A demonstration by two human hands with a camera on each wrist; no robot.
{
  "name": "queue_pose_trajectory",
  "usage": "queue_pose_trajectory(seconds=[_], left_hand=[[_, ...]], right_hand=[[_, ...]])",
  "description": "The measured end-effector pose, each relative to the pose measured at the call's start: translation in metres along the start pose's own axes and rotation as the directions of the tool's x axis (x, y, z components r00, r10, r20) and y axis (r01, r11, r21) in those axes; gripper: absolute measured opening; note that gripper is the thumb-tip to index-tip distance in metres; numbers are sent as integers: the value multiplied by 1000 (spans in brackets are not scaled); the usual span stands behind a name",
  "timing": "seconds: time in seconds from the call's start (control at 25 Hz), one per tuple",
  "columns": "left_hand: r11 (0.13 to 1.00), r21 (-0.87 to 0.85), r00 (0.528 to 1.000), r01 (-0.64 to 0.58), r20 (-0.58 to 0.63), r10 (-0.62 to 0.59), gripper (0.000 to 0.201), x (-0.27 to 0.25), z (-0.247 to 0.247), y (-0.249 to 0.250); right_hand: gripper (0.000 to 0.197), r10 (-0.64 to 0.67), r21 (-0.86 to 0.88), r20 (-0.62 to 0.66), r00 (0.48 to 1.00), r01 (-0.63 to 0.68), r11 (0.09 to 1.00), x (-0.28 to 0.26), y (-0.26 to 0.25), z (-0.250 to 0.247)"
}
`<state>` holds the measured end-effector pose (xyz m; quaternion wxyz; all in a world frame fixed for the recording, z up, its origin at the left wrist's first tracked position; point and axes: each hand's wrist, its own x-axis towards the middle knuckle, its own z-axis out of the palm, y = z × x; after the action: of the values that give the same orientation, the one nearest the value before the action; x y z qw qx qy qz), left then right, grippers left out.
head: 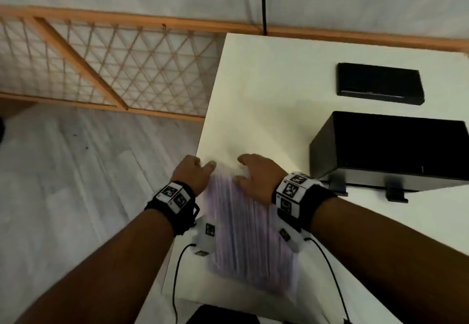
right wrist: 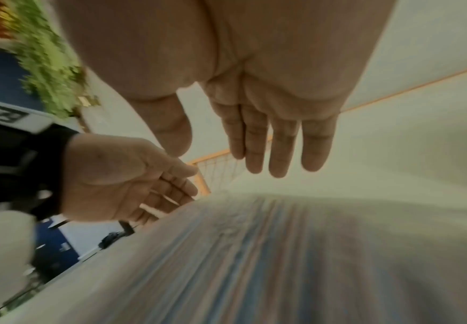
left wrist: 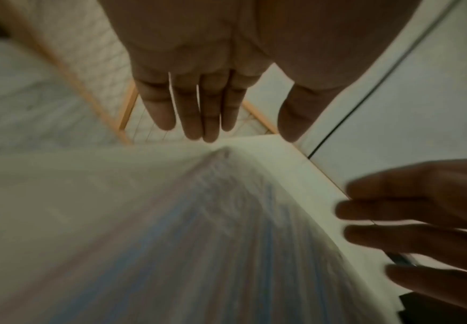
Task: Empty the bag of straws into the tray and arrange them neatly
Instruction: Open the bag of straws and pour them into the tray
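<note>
A clear bag of pale purple and blue straws (head: 243, 234) lies lengthwise on the white table (head: 266, 95), blurred by motion. My left hand (head: 203, 167) and right hand (head: 243, 168) hover at its far end, one at each top corner. In the left wrist view my fingers (left wrist: 193, 114) are straight over the bag (left wrist: 213, 241) and hold nothing. The right wrist view shows the same of the right fingers (right wrist: 276, 144) above the bag (right wrist: 268, 252). A flat black tray (head: 380, 83) lies at the far right of the table.
A taller black box (head: 388, 148) stands on the right, between the tray and my right arm. The table's left edge (head: 203, 130) runs just beside my left hand, with grey floor beyond. A wooden lattice rail (head: 114, 69) stands at the back left.
</note>
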<state>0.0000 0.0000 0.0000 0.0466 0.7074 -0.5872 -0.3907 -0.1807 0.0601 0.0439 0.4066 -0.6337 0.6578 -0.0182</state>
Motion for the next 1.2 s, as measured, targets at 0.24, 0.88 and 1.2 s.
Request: queue_pose_trajectory(seconds=[0.24,0.88,1.2], left_hand=[[978,-202,996,53,82,-37,46,18,18,6],[938,-330,972,-102,166,164,33,1,19,33],[917,-193,937,-348,-46,346,38,-13,-4,49]], right_hand=[[37,129,-74,86,988,-123,990,76,-22,16],[34,-37,40,48,998,35,999,36,14,-14],[26,18,17,-155,988,-15,1000,-9,44,-19]])
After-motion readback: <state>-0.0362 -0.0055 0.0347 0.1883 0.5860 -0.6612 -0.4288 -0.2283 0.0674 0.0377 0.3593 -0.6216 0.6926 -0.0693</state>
